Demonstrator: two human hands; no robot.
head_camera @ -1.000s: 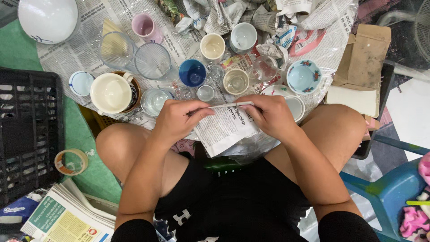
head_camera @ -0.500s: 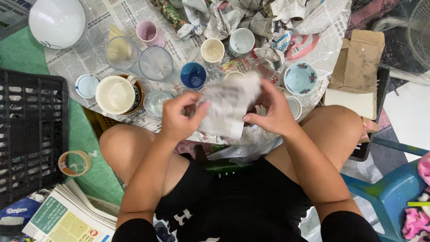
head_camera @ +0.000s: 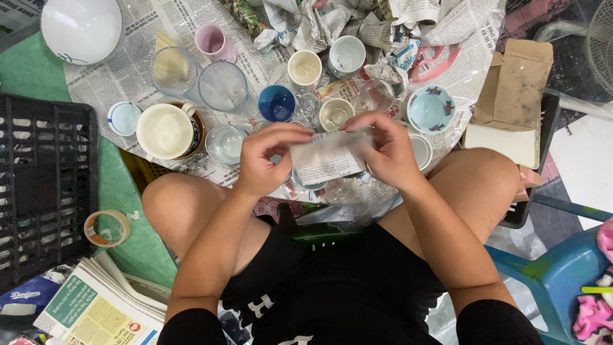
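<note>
Black plastic crate (head_camera: 45, 191) at far left on the floor; newspaper sheet (head_camera: 128, 76) spread ahead of the seated person, carrying the crockery. White bowl (head_camera: 82, 29) upside down at upper left corner of the sheet. Cream mug (head_camera: 165, 131) near the left knee, blue cup (head_camera: 276, 103) just beyond the hands. Left hand (head_camera: 265, 160) and right hand (head_camera: 386, 150) both pinch closed on a newspaper-wrapped bundle (head_camera: 327, 158), held between them above the knees; contents hidden. Tape roll (head_camera: 106, 228) beside the crate.
</note>
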